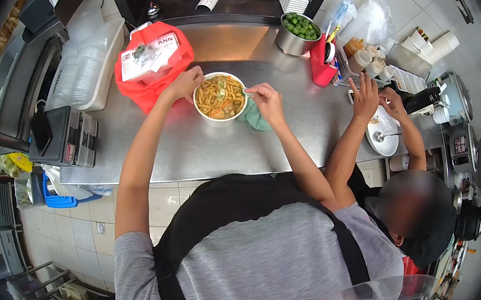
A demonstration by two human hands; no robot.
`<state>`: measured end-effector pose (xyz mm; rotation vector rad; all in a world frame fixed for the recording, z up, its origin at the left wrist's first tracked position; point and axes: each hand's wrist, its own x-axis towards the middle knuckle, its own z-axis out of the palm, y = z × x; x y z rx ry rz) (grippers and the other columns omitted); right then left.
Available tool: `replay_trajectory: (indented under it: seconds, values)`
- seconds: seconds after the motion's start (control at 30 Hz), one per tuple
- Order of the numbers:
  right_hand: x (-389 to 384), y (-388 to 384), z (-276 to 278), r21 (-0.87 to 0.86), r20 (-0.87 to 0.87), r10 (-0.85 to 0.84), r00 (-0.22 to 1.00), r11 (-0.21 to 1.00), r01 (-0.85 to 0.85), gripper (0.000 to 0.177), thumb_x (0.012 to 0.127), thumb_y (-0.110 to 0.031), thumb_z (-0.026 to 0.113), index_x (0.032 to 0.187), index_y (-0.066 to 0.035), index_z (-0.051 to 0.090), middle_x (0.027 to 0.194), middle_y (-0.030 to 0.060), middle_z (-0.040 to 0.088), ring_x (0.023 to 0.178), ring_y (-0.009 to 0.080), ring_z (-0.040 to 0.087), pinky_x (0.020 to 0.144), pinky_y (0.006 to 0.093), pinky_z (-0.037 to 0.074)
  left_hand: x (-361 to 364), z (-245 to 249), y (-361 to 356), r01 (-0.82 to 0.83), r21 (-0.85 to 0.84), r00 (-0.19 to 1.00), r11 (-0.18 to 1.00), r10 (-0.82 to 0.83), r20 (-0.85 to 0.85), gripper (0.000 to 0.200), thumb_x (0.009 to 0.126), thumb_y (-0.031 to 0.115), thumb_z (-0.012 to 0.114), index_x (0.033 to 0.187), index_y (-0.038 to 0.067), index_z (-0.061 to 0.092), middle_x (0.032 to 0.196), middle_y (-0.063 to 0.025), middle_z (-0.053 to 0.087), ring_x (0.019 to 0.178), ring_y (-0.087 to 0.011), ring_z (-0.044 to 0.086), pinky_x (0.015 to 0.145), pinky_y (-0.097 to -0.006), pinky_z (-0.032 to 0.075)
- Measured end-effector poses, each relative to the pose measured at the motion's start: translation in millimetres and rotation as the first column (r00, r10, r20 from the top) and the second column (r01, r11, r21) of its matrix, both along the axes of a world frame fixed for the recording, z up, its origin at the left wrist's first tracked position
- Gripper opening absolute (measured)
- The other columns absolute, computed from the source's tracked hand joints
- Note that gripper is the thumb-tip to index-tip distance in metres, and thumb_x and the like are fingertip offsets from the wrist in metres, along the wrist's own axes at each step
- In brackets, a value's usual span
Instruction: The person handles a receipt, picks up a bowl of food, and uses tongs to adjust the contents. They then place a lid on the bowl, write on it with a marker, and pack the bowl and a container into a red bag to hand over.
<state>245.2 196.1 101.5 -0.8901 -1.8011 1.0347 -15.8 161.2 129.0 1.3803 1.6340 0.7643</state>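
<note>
A white round bowl (218, 122) of noodles (210, 100) stands on the steel counter in front of me, with pale green bits on top. My left hand (186, 84) is closed at the bowl's upper left rim, between it and a red bag (141, 90). At the right rim my right hand (267, 99) pinches with thumb and forefinger; what lies between the fingertips is too small to name. A crumpled green cloth (256, 116) lies on the counter below that hand. White paper and a small clear packet (146, 54) top the red bag.
At right, a co-worker's hands (370, 99) are over a white plate (384, 142) with a spoon. A metal pot of green limes (300, 33), a red holder (321, 63) and sauce bottles (359, 61) stand behind. Clear plastic containers (80, 65) fill a white basket at left.
</note>
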Motion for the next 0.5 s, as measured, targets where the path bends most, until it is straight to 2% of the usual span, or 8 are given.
replay_trajectory:
  seconds: [0.1, 0.2, 0.33, 0.43, 0.5]
  values:
    - [4.1, -18.9, 7.3, 0.188, 0.095, -0.039, 0.995, 0.982, 0.021, 0.022, 0.077, 0.010, 0.053, 0.088, -0.003, 0.067, 0.085, 0.0053, 0.057, 0.069, 0.0141, 0.055, 0.062, 0.0257, 0.044, 9.9, -7.8, -15.2, -0.132, 0.026, 0.991, 0.991, 0.131, 0.030, 0.020, 0.089, 0.022, 0.043, 0.092, 0.002, 0.044, 0.078, -0.0136, 0.055, 0.067, -0.0227, 0.061, 0.048, -0.0368, 0.057]
    - [7.6, -35.0, 10.4, 0.351, 0.139, -0.106, 0.985, 0.935, 0.051, 0.023, 0.077, 0.010, 0.053, 0.090, -0.003, 0.066, 0.081, 0.0081, 0.054, 0.067, 0.0189, 0.055, 0.061, 0.0275, 0.044, 21.0, -10.7, -31.0, -0.257, 0.011, 0.961, 0.966, 0.255, 0.111, 0.021, 0.088, 0.020, 0.043, 0.092, 0.000, 0.043, 0.085, -0.0149, 0.053, 0.070, -0.0238, 0.061, 0.049, -0.0372, 0.058]
    - [13.5, -54.1, 14.0, 0.347, 0.162, -0.116, 0.980, 0.936, 0.053, 0.024, 0.074, 0.011, 0.053, 0.091, -0.002, 0.065, 0.079, 0.0093, 0.052, 0.068, 0.0220, 0.055, 0.060, 0.0299, 0.044, 34.1, -18.4, -42.6, -0.387, 0.010, 0.902, 0.922, 0.376, 0.214, 0.020, 0.089, 0.019, 0.042, 0.093, 0.000, 0.041, 0.090, -0.0159, 0.051, 0.068, -0.0267, 0.062, 0.050, -0.0380, 0.058]
    - [11.6, -65.4, 13.4, 0.324, 0.132, -0.110, 0.985, 0.944, 0.062, 0.025, 0.072, 0.012, 0.053, 0.090, -0.001, 0.064, 0.078, 0.0099, 0.052, 0.069, 0.0232, 0.055, 0.060, 0.0318, 0.044, 41.4, -26.3, -46.7, -0.438, -0.081, 0.819, 0.895, 0.435, 0.374, 0.019, 0.089, 0.018, 0.041, 0.095, 0.000, 0.039, 0.090, -0.0159, 0.051, 0.065, -0.0298, 0.064, 0.048, -0.0382, 0.058]
    - [8.4, -66.5, 11.0, 0.358, 0.137, -0.121, 0.983, 0.932, 0.065, 0.026, 0.071, 0.012, 0.053, 0.091, -0.002, 0.064, 0.078, 0.0097, 0.052, 0.069, 0.0226, 0.055, 0.059, 0.0314, 0.044, 46.1, -26.9, -49.5, -0.445, -0.068, 0.812, 0.893, 0.434, 0.391, 0.018, 0.089, 0.018, 0.040, 0.095, 0.000, 0.039, 0.090, -0.0164, 0.051, 0.063, -0.0318, 0.064, 0.048, -0.0371, 0.058]
